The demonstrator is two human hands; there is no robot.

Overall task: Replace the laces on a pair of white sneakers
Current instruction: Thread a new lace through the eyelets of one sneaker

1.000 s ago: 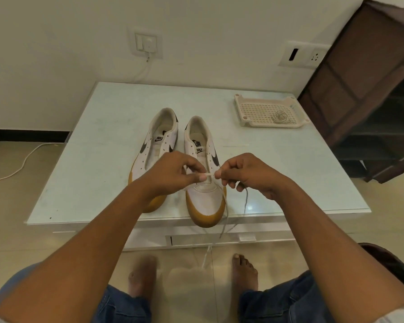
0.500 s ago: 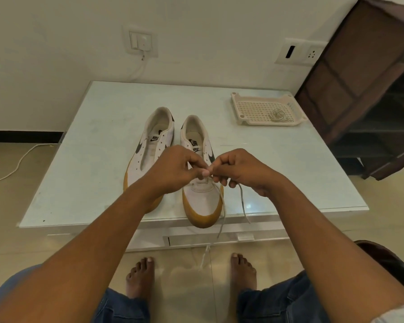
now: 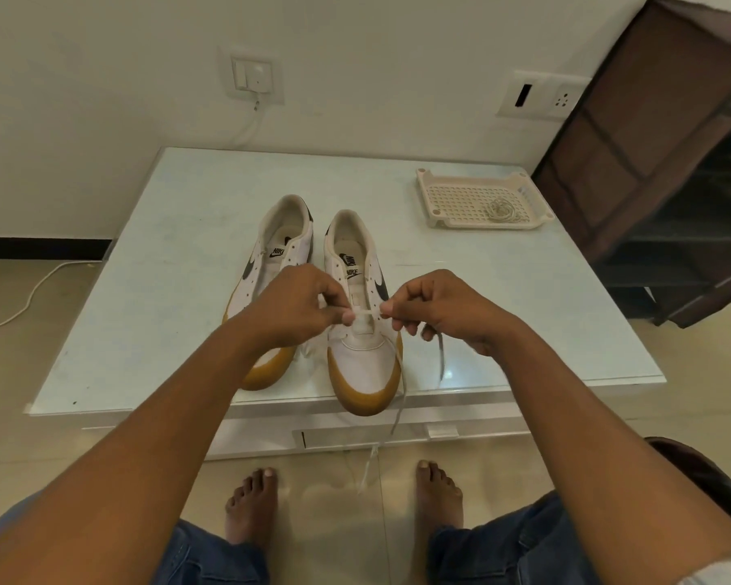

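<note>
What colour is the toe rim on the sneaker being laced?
Tan gum-yellow, wrapping the white toe of the right-hand sneaker; shown in the head view.

The word NIKE, with a small swoosh above it, stands on the tongue label of the left sneaker. On the right sneaker, NIKE reads on the tongue and again on the insole. No other text is legible.

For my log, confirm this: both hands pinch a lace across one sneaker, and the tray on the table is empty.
Wrong on the tray: the head view shows a coiled lace lying in it. The rest holds: left hand and right hand pinch a lace across one sneaker.
</note>
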